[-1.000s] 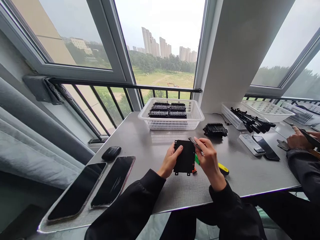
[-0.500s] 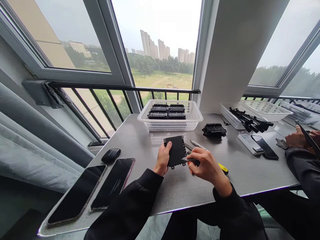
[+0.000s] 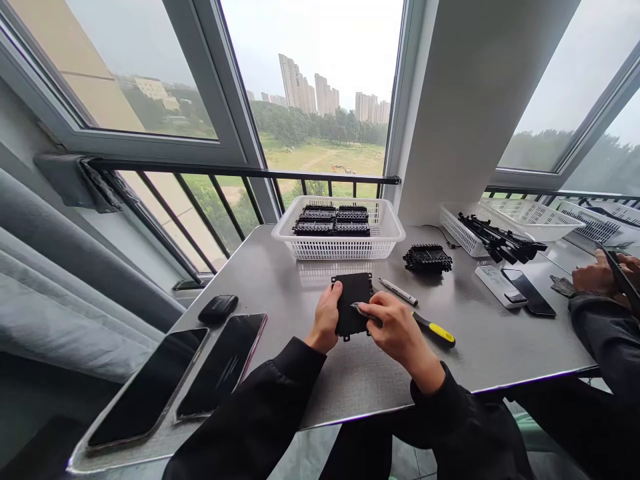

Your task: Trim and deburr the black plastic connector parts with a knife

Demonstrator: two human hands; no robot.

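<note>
A flat black plastic part (image 3: 351, 300) with small tabs along its edges is held above the table by my left hand (image 3: 325, 317), thumb on its face and fingers behind. My right hand (image 3: 395, 328) is closed on a small blade-like tool (image 3: 364, 311), whose tip lies over the middle of the part. Just beyond my right hand lie a marker pen (image 3: 399, 292) and a tool with a yellow and black handle (image 3: 440, 333). A stack of black parts (image 3: 428, 259) sits farther back on the table.
At the back, a white basket (image 3: 345, 249) holds black parts. Phones (image 3: 150, 387) and a black case (image 3: 218, 309) lie left. More baskets, a white device (image 3: 500, 287) and a phone are right, near another person's hands (image 3: 595, 276).
My right hand has moved left, carrying the tool tip from the part's right edge to over its middle. The marker and yellow-handled tool show more. The view has shifted slightly.
</note>
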